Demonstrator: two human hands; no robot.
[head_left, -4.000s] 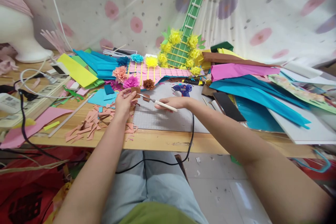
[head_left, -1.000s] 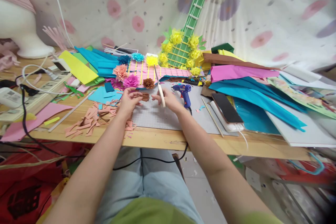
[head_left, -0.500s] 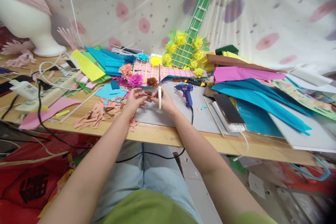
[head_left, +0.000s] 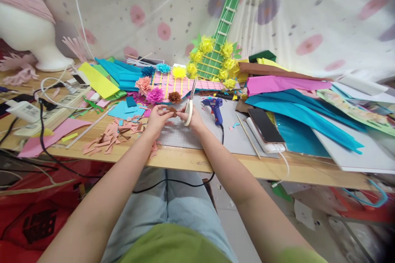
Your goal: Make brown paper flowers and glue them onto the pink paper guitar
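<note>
Between the fingertips of my left hand is a small folded piece of brown paper. My right hand has white-handled scissors in its grip, blades pointing up and away from me; its fingertips come close to the brown paper too. Just beyond my hands lies a pink paper guitar body with yellow lines, edged with paper flowers, among them a brown flower and a magenta flower. A blue glue gun rests on the grey board to the right of my right hand.
Pink paper scraps are heaped left of my hands. A power strip with cables sits farther left. On the right are a phone, a stick and blue crepe paper. A green paper guitar leans at the back.
The scissors have tilted, their blades now leaning right instead of straight up. The brown paper has turned between my fingers. The whole view has shifted slightly.
</note>
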